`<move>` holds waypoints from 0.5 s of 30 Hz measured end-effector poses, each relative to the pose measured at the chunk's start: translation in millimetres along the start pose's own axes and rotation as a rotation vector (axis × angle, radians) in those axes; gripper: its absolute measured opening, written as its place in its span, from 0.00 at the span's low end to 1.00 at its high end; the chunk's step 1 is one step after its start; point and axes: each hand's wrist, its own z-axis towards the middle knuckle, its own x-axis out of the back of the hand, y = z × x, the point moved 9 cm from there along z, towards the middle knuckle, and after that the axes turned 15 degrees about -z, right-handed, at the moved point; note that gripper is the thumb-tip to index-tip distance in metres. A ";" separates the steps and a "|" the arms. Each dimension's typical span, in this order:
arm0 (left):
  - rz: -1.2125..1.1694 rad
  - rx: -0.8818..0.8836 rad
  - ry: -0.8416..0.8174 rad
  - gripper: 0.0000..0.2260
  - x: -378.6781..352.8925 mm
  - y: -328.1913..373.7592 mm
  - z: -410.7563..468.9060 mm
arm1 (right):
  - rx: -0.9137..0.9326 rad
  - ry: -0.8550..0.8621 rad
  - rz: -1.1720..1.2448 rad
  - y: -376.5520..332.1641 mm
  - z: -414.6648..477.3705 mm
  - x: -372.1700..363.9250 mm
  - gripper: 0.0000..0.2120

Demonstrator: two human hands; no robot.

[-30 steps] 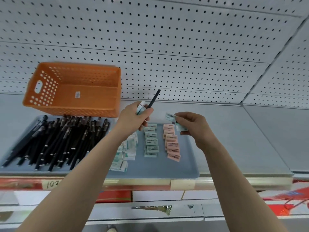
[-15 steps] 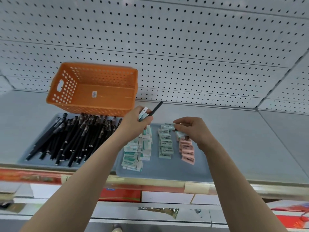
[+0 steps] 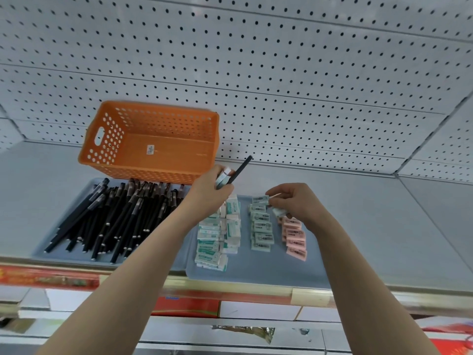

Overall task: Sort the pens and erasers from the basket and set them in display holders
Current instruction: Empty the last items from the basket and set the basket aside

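My left hand (image 3: 210, 189) grips a black pen (image 3: 239, 170) together with a white eraser (image 3: 223, 176), above the far end of the eraser tray. My right hand (image 3: 297, 201) pinches a pale eraser (image 3: 278, 212) low over the far end of the middle eraser row (image 3: 261, 228). The grey tray (image 3: 256, 270) holds a heap of white-and-green erasers (image 3: 217, 237) at its left and a row of pink erasers (image 3: 294, 238) at its right. A second grey tray (image 3: 53, 252) to the left carries several black pens (image 3: 115, 216). The orange basket (image 3: 153, 142) lies tipped toward me, showing only a sticker inside.
Everything rests on a grey shelf (image 3: 384, 226) backed by white pegboard (image 3: 256, 73). A gold-and-red price strip (image 3: 230, 290) runs along the shelf's front edge. Red and white boxes (image 3: 186, 307) sit on the lower shelf.
My right hand has come down from above the tray to the far end of the middle eraser row. My left hand keeps its grip on the pen and eraser. The view shifted left.
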 end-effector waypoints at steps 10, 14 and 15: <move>-0.045 -0.041 -0.019 0.08 2.5 0.1 6.2 | -0.031 -0.018 -0.102 -1.2 7.6 -3.6 0.07; -0.027 -0.061 -0.009 0.08 6.2 0.2 8.1 | -0.031 -0.018 -0.323 -4.2 11.0 -8.3 0.08; -0.024 -0.070 -0.009 0.08 6.6 1.0 7.8 | -0.025 -0.013 -0.382 -5.5 12.0 -8.7 0.09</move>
